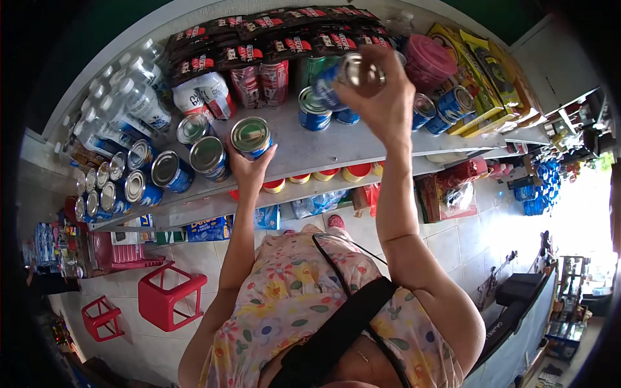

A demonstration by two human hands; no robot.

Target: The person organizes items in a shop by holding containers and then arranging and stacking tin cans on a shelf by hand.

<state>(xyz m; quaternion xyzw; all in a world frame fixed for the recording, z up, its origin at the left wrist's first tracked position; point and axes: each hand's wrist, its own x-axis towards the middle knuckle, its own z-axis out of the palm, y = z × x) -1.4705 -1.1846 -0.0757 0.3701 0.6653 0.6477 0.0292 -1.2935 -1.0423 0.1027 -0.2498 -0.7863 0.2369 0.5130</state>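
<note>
On the grey shelf, my left hand (248, 171) is wrapped round a blue tin can (251, 136) with a metal lid. My right hand (387, 97) is raised above the shelf and grips another blue tin can (330, 87), tilted with its shiny end toward me and slightly blurred. Just left of my left hand stand more blue cans (208, 158). Below the raised can sits a single upright blue can (315, 110), with another partly hidden behind my right hand. To the right of my wrist are several more blue cans (455, 101).
Clear plastic bottles (132, 97) fill the shelf's left end. Black sachet packs (259, 45) line the back, above red cans (273, 81). A pink tub (430, 61) and yellow boxes (472, 71) stand at right. Red-lidded tins (326, 174) occupy the lower shelf. Red stools (171, 294) stand on the floor.
</note>
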